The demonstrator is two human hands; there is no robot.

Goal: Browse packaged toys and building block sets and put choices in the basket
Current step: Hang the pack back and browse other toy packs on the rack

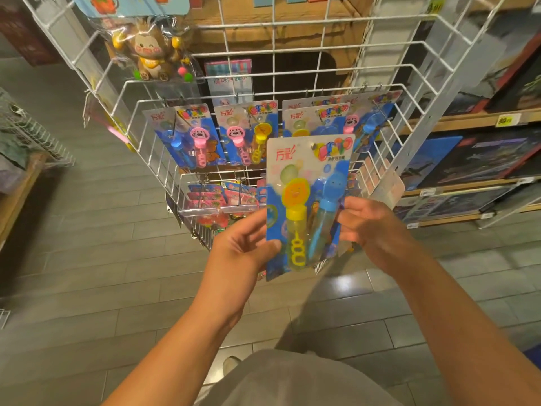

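I have the bubble wand card [304, 206] held before the wire rack [152, 133], left hand [246, 247] and right hand [369, 227] pinching its edges; such a light grip could let it slip, and no basket shows

— Where does the single view sit?
— On the person's head, tilted forward and down, close above both forearms.
— Facing what?
— A white wire rack [292, 92] straight ahead, floor [87, 273] below.
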